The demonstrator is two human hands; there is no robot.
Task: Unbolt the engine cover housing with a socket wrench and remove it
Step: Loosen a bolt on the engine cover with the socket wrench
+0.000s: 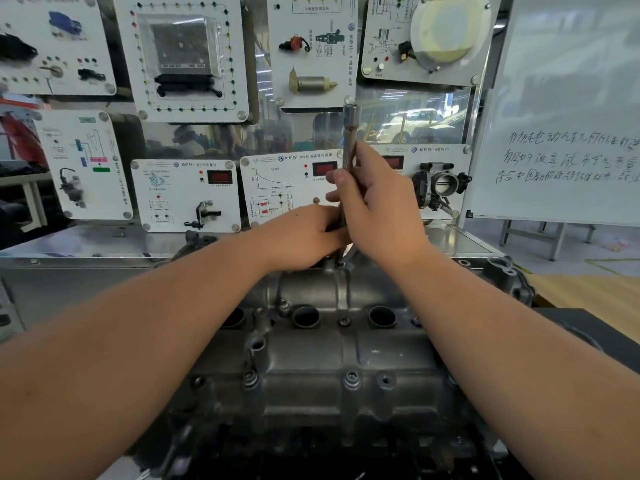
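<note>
Fingers (341, 180) of both hands curl round the upright socket wrench (349, 133) above the grimy grey, bolt-studded engine cover housing (339, 355).

VW roundels mark the white training panels (290, 188), whose small Chinese headings are too blurred to read surely. The whiteboard (568, 109) bears three lines of handwritten Chinese, not clearly legible.

Both hands, right hand (375, 199) above left hand (304, 237), around upright socket wrench (349, 133) at engine cover housing's (311, 362) far edge.
</note>
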